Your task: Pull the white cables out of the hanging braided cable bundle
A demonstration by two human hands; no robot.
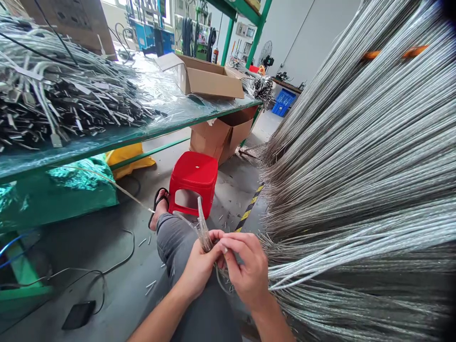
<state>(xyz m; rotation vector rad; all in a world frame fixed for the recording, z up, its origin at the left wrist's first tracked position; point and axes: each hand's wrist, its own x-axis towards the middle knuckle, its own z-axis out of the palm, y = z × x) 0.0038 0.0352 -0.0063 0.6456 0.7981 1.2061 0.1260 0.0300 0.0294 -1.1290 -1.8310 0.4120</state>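
Note:
My left hand (200, 267) is closed around a small bundle of clear, thin tubes (203, 230), which stick up past the thumb above my lap. Beside it, my right hand (247, 266) pinches thumb and forefinger together, its fingertips meeting those of the left. Whatever lies in that pinch is too small and covered to make out. Loose tube ends curve down beneath both hands. A lighter bunch of silvery braided wires (331, 249) runs in from the right and disappears behind my right hand.
Long bundles of wires (338, 156) hang along the right side. A red stool (195, 171) stands ahead near a foot. The table at left bears piled cables with flat metal ends (71, 99) and an open carton (213, 80). A cord (123, 261) crosses the floor.

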